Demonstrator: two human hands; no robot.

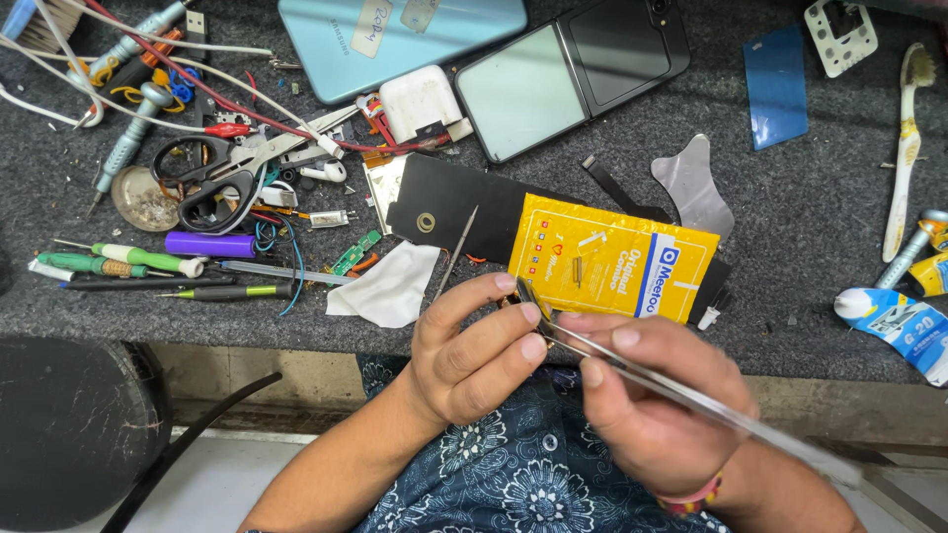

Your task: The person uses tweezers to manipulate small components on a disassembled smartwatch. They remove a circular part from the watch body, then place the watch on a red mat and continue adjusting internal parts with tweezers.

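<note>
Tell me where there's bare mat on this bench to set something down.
Bare mat lies between the yellow packet and the toothbrush, below the blue film. A thin strip runs along the front edge under the screwdrivers. The left side around the scissors is crowded with wires and tools.

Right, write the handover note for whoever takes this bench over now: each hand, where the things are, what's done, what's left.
Left hand: fingertips pinched together at the tweezers' tips; any part between them is too small to see.
Right hand: holds the metal tweezers, tips pointing at the left fingers.
Both hands are at the front edge of the grey mat, just below the yellow packet.
A folding phone lies open at the back, a light blue phone beside it; scissors and screwdrivers lie left.
Done and left: cannot be told from this view.
</note>
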